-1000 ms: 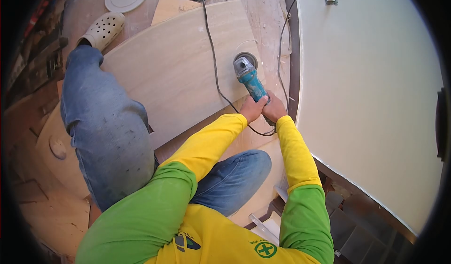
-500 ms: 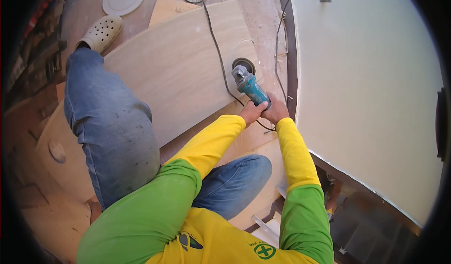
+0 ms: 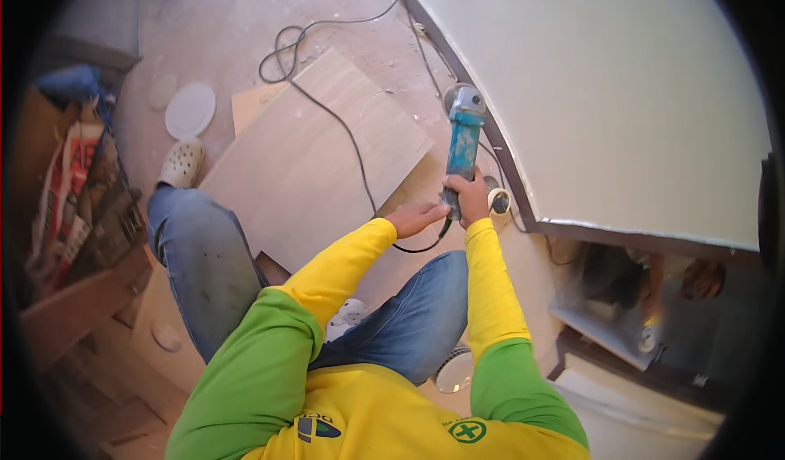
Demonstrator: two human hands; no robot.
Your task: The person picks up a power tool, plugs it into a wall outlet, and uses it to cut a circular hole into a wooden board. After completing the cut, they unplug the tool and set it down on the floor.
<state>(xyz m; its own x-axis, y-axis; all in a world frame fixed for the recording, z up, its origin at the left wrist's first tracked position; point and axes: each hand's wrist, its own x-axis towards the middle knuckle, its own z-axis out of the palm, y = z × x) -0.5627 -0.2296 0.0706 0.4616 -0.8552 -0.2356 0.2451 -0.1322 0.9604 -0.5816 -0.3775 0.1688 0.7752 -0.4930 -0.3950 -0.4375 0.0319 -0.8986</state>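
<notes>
Closing round the rear of the blue angle grinder (image 3: 464,141), the right hand (image 3: 472,201) has a full grip on it. The tool hangs just off the pale slab's (image 3: 319,161) far-right edge, over the dusty floor (image 3: 245,18). The left hand (image 3: 415,217), grip wide and fingers spread, sits just beside the handle, past the slab's near corner. A black cord (image 3: 327,112) crosses the slab, and a white panel (image 3: 621,92) stands right of it.

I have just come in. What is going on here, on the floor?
A person crouching on the floor grips a blue angle grinder in the right hand, its head off the wooden board and near the white panel. The left hand is open beside the handle, not gripping. The black cord trails across the board.
</notes>
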